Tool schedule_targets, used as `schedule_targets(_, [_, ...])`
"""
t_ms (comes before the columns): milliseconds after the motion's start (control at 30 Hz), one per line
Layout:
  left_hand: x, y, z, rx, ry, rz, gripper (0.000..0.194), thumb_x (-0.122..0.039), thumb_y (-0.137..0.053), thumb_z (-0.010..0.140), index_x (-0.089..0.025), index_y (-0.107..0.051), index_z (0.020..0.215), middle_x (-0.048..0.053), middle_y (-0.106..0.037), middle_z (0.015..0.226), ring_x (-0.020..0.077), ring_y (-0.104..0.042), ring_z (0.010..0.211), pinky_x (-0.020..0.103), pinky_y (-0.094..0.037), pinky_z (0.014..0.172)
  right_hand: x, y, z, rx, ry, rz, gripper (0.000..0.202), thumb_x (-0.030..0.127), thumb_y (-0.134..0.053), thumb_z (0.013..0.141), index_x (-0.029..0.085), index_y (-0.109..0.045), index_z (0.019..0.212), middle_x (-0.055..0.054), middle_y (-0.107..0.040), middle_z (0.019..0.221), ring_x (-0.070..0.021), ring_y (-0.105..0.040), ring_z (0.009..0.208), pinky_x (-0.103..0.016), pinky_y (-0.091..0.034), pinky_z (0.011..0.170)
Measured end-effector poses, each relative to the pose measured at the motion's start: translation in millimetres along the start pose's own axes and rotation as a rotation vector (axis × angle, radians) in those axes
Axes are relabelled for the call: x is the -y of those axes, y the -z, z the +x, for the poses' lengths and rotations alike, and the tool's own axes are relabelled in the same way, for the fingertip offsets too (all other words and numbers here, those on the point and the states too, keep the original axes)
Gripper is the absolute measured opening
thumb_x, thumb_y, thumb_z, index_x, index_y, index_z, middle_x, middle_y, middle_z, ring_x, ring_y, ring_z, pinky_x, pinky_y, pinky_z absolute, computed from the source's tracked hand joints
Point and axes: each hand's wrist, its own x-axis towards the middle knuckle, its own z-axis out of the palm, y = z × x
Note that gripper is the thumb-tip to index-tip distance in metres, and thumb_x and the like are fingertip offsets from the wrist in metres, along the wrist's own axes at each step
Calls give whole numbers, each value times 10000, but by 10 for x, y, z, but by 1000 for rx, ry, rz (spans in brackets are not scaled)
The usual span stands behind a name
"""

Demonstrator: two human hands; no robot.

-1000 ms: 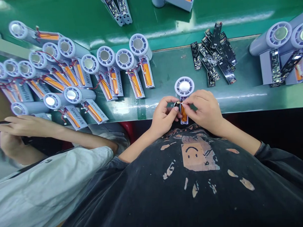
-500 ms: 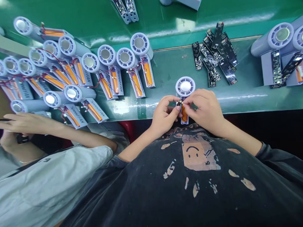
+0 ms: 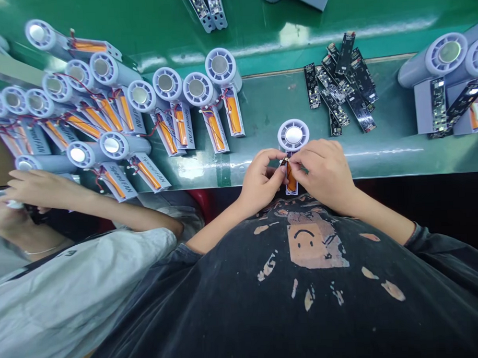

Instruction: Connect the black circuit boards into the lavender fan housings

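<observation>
A grey-blue fan unit (image 3: pixel 293 135) lies at the near edge of the bench, its open handle with an orange battery (image 3: pixel 291 178) pointing toward my body. Over that handle, my left hand (image 3: pixel 261 179) pinches a small dark circuit board (image 3: pixel 284 161) between thumb and fingers. My right hand (image 3: pixel 324 171) is closed at the board's end, fingertips pressed on a small pale connector (image 3: pixel 287 159). The fingertips of both hands nearly meet. Most of the board is hidden by my fingers.
Several fan units (image 3: pixel 197 90) with orange batteries and red wires cover the left side. A pile of black circuit boards (image 3: pixel 347 84) lies right of centre. More fan units (image 3: pixel 446 54) stand far right. At left, a person's arm (image 3: pixel 106 207) reaches over the bench edge.
My hands keep nearly the same grip over the fan handle. The view has shifted slightly. At left, the person's hands have moved a little, and a whitish item now shows there.
</observation>
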Motion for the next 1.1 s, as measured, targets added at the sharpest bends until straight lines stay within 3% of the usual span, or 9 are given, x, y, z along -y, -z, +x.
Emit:
schedule_targets(233, [-7,-20,-9,-19,15,-11,175,-126,-586,902,-200,-603,1061,52,-561,1167,25,-626,593,121,-483,427,-12,-29,-10,17,20,0,298,219,-487,974,191,-674,744,-60,-662,784,-193,-555,784,-365,-374,765])
schedule_targets(533, [78,-10,-37,8,-19,-135,163,-284,-686,903,-218,-643,1045,36,-605,1146,15,-603,572,160,-528,483,-161,-14,21,83,-130,413,105,203,-631,881,211,-640,777,3,-650,805,-151,-571,781,-313,-428,716])
schedule_targets(767, [84,53,-25,20,-11,-71,200,-360,-693,903,-234,-651,1052,34,-621,1123,28,-614,577,136,-475,425,-211,-14,39,62,-179,472,102,214,-681,821,207,-588,862,-4,-581,871,-154,-527,822,-321,-431,729])
schedule_targets(900, [108,138,-24,-51,17,-36,276,-359,-669,919,-284,-562,1162,30,-629,1169,28,-609,567,125,-453,410,-311,106,3,227,-129,472,332,227,-738,748,213,-582,1041,-19,-592,961,-153,-520,804,-312,-439,701])
schedule_targets(1000, [129,158,-37,-61,6,-14,270,-347,-649,930,-294,-514,1159,43,-588,1292,18,-602,562,128,-451,410,-359,150,-65,365,-86,449,289,188,-691,776,215,-614,1054,-14,-634,936,-150,-549,774,-319,-458,727])
schedule_targets(1100, [131,132,-42,-32,6,-24,220,-341,-607,953,-294,-487,1131,54,-546,1350,20,-614,573,135,-457,416,-365,118,-116,362,-22,471,182,175,-594,870,211,-660,1035,-30,-696,965,-156,-605,813,-333,-488,772])
